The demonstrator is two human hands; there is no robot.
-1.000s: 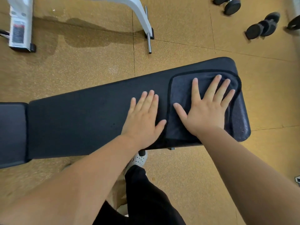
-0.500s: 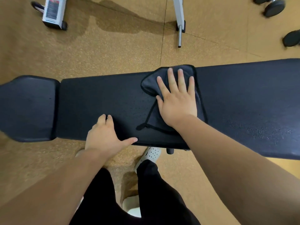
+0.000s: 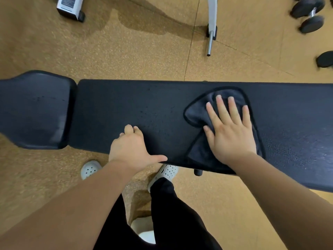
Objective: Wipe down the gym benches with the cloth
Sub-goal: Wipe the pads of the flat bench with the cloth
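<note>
Dark grey cloth (image 3: 195, 112) bunched on black bench pad (image 3: 126, 105), right hand (image 3: 232, 134) pressed flat on cloth, fingers straight and spread, left hand (image 3: 131, 147) resting on near pad edge, fingers loosely bent, gripping nothing

No text can be read in the head view. One printed item is present: a dark rectangular label (image 3: 67, 0) fixed to the upper face of a white metal machine base (image 3: 71, 10), which stands on the tan speckled floor (image 3: 126, 51) at the upper left. The label is cut by the top edge of the frame. Its pale print is too blurred to give any characters, brand or numbers.
</note>
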